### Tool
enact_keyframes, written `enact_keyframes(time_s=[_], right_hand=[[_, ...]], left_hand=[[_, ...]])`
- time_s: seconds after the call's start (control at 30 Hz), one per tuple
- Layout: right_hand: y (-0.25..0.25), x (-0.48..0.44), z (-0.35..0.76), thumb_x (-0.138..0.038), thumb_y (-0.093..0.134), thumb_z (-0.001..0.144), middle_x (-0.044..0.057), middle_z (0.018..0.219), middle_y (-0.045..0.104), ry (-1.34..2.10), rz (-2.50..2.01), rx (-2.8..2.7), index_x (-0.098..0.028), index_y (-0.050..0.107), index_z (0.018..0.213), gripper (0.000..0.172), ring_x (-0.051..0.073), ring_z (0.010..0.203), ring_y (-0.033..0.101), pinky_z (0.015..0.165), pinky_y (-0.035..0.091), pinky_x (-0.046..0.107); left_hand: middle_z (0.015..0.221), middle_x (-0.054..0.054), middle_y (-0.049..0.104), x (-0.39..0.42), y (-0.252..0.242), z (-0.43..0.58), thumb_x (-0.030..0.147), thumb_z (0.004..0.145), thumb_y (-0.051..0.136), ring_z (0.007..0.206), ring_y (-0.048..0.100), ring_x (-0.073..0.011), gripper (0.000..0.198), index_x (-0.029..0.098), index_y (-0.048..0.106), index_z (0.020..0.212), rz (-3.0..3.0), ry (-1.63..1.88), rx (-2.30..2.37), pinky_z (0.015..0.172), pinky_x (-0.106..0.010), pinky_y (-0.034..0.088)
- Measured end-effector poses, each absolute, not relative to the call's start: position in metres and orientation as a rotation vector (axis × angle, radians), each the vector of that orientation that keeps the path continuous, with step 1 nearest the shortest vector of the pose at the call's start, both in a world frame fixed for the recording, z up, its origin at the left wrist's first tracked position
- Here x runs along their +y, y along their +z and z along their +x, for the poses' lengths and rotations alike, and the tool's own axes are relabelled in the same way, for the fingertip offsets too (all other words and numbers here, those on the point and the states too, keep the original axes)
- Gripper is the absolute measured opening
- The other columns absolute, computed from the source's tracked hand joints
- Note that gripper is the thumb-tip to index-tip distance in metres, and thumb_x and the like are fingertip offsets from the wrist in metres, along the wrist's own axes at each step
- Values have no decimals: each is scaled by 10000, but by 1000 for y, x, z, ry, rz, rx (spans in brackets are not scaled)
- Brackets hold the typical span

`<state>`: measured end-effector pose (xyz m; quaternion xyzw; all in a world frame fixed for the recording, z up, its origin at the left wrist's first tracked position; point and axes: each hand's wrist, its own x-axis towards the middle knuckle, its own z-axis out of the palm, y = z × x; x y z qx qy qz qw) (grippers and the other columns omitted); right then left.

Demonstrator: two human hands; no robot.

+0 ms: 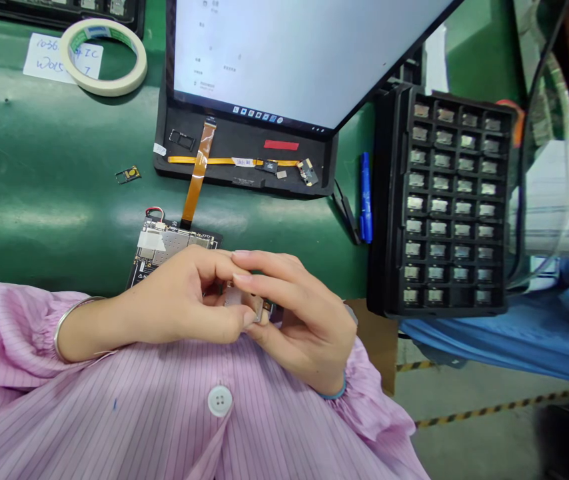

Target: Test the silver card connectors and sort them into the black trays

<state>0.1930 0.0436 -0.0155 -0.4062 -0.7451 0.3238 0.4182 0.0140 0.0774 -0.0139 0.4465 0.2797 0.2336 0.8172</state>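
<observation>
My left hand and my right hand meet in front of my shirt, at the table's near edge. Between their fingertips is a small silvery, flat part, pinched by both hands and largely hidden by the fingers. Its kind cannot be made out. Partly behind my left hand lies a circuit board with a strip of white tape and a red and black wire. From it, an orange flex cable runs up to the lit screen.
A black tray of small silvery parts stands right, beside a blue pen. Under the screen, a black holder carries small boards and flex strips. A card tray, masking tape roll and handwritten label lie left.
</observation>
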Motion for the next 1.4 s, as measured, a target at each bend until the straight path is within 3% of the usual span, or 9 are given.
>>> enact_keyframes(time_s=[0.53, 0.87, 1.4], right_hand=[[-16, 43, 194, -167, 688, 856, 79, 1215, 700, 825, -1003, -1867, -244, 675, 1156, 310, 221, 1046, 685, 859, 573, 387], [-15, 44, 193, -178, 688, 854, 76, 1209, 703, 821, -1014, -1876, -251, 678, 1148, 303, 224, 1031, 691, 845, 570, 387], [-16, 45, 194, -176, 699, 858, 91, 1210, 701, 828, -989, -1879, -223, 676, 1153, 299, 216, 1048, 681, 847, 548, 376]], left_hand=[[684, 8, 574, 78, -12, 12, 174, 756, 648, 627, 501, -116, 23, 163, 659, 740, 1000, 434, 640, 537, -225, 366], [748, 13, 613, 77, -15, 13, 82, 736, 604, 631, 477, -97, 96, 165, 651, 745, 953, 497, 564, 561, -217, 382], [713, 16, 570, 77, -14, 13, 102, 718, 574, 618, 459, -103, 108, 166, 656, 745, 976, 520, 585, 557, -223, 380]])
